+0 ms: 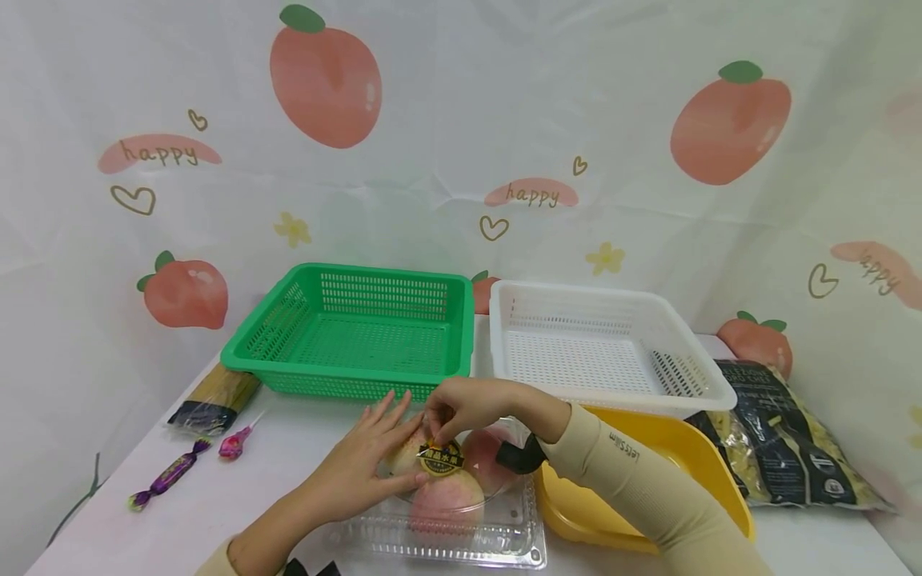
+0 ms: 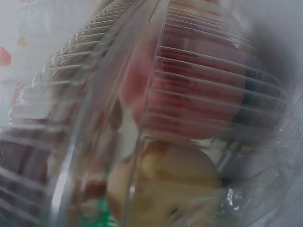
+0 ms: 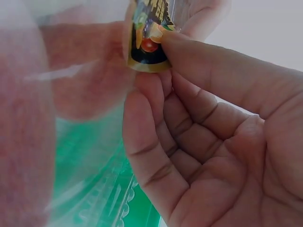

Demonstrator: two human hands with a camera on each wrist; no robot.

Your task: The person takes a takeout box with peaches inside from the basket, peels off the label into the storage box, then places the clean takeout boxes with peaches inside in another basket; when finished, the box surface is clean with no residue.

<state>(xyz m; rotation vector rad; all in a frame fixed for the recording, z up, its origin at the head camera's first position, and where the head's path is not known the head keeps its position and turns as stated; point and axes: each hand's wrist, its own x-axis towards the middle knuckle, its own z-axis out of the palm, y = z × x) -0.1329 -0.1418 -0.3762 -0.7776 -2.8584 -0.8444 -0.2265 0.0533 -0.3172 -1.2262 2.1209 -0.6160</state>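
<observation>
In the head view, a clear plastic clamshell box holds several round pink and yellow peaches. A black and gold round sticker is on its lid. My right hand pinches the sticker's edge between thumb and index finger. From the right wrist, the sticker appears curled up at that edge, with the other fingers bent below. My left hand rests on the left side of the lid, fingers extended. Through the ribbed box wall, the left wrist view shows a pink peach above a yellowish one.
Behind the box stand a green basket and a white basket. A yellow tub sits under my right forearm. At right lies a dark printed bag; at left, a lollipop, a purple wrapped candy and a brown packet.
</observation>
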